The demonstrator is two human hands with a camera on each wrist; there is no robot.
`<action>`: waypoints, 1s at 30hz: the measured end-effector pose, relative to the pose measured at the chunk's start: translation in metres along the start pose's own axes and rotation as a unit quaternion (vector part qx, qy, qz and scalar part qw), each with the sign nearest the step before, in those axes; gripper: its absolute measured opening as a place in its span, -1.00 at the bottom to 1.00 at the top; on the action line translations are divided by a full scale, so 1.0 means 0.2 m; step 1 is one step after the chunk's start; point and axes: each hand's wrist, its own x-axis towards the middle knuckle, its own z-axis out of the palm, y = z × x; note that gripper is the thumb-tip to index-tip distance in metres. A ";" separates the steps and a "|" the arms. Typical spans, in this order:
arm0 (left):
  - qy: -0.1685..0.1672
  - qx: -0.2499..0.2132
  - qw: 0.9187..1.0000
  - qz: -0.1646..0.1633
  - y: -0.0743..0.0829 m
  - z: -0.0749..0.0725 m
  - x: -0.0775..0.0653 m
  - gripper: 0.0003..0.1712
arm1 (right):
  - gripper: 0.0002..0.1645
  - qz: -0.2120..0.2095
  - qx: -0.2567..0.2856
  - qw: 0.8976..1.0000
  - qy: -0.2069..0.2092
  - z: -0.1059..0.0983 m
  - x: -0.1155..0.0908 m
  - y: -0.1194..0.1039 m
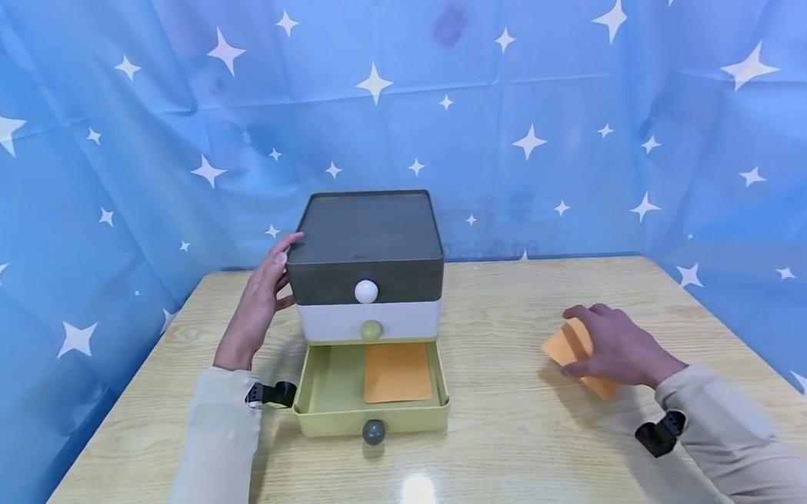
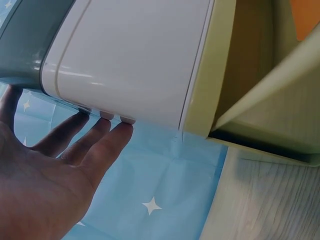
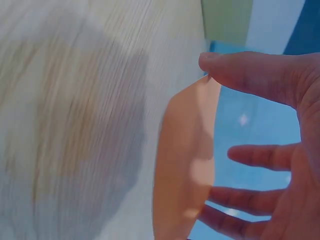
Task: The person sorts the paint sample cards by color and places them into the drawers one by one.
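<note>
A small three-tier drawer unit [image 1: 366, 280] stands on the table, dark grey on top, white in the middle and olive green below. Its bottom drawer [image 1: 327, 425] is pulled out, and a flat orange sheet [image 1: 397, 372] lies inside on the right. My left hand [image 1: 257, 303] rests on the unit's left side; in the left wrist view its extended fingers [image 2: 112, 145] touch the side wall. Off to the right, my right hand [image 1: 613, 347] holds a second orange sheet [image 3: 185, 150], slightly bowed, between thumb and fingers, close over the table.
The wooden table [image 1: 512, 446] reaches back to a blue curtain [image 1: 479, 124] with white stars. Round knobs stick out from the drawer fronts, the lowest a dark grey knob [image 1: 374, 432] on the pulled-out drawer. A black wrist camera [image 1: 660, 433] sits on the right sleeve.
</note>
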 end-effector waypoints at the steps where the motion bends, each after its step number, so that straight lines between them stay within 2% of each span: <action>1: 0.001 0.000 1.000 0.000 0.00 0.00 0.00 -0.38 | 0.02 -0.006 -0.001 1.000 0.000 0.00 0.00 -0.03; 14: -0.002 0.002 1.000 0.000 0.01 0.00 0.00 -0.38 | -0.06 -0.092 -0.012 0.995 0.030 -0.04 -0.02 -0.34; 24: -0.002 -0.002 1.000 0.004 0.01 0.00 0.00 -0.36 | -0.04 -0.151 -0.012 0.988 0.035 -0.06 0.00 -0.54; 30: -0.004 -0.003 1.000 0.003 0.01 0.00 0.00 -0.36 | -0.03 -0.183 -0.015 0.983 0.020 -0.01 0.00 -0.65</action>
